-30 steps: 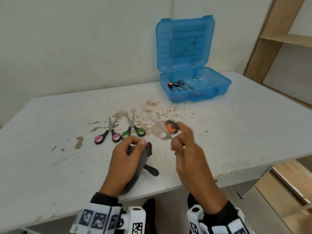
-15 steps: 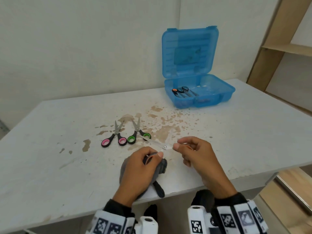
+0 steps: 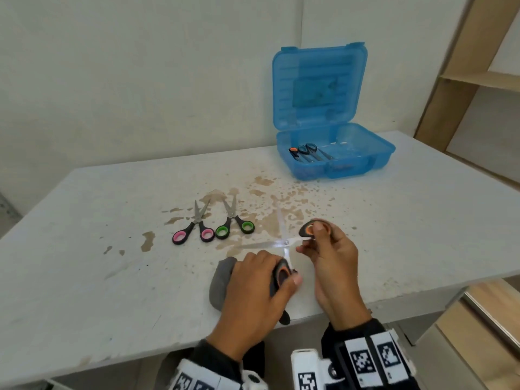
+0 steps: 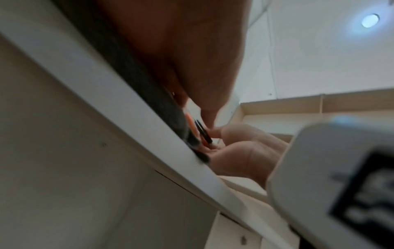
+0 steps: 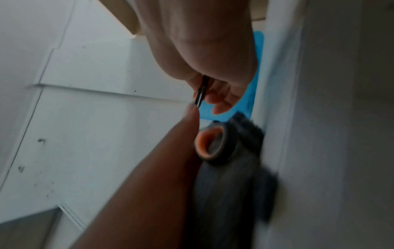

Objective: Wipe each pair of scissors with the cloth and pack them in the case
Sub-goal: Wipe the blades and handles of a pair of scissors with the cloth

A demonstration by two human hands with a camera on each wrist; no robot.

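Orange-handled scissors (image 3: pixel 286 242) are spread wide open just above the table, blades crossing at the pivot. My left hand (image 3: pixel 264 277) grips one orange loop (image 5: pixel 210 144) against the grey cloth (image 3: pixel 222 280), which lies under its fingers. My right hand (image 3: pixel 311 239) pinches the other loop (image 3: pixel 308 229) between thumb and fingers. Pink-handled scissors (image 3: pixel 194 229) and green-handled scissors (image 3: pixel 235 223) lie side by side on the table beyond my left hand. The blue case (image 3: pixel 363 161) stands open at the back right with scissors (image 3: pixel 306 152) inside.
The white table (image 3: pixel 84 249) has brown stains across its middle, around the loose scissors. Its front edge (image 4: pixel 127 104) runs just under both wrists. A wooden shelf unit (image 3: pixel 478 80) stands to the right of the table.
My right hand brought the orange scissors down from mid-air to my left hand. The left hand now grips one handle with the cloth, and the blades have been pulled wide apart.
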